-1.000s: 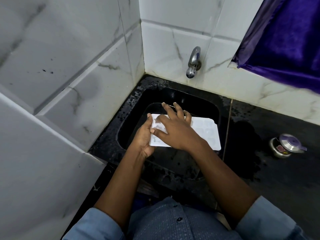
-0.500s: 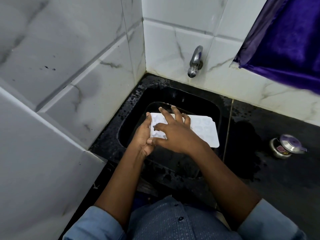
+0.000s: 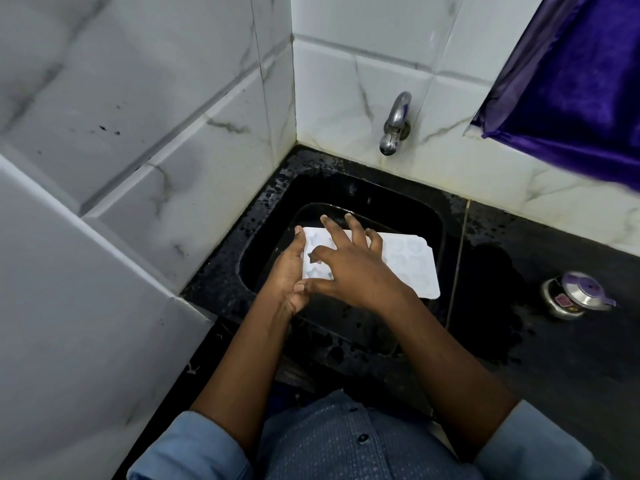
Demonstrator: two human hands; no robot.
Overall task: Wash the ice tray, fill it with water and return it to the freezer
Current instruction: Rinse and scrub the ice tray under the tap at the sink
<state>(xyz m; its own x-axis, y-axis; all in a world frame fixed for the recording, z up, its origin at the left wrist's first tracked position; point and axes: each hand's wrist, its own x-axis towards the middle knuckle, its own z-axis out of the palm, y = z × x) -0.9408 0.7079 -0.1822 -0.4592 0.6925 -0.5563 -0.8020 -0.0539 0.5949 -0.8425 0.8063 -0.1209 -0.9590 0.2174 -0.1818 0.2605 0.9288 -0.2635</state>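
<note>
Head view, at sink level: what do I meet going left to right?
Tiled wall → left hand → right hand → free end of the ice tray → steel pot with a purple lid.

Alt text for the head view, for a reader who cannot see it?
A person's left hand holds the left end of a white ice tray over a black sink while the right hand lies spread on top of it. A steel tap juts from the tiled wall behind.
</note>
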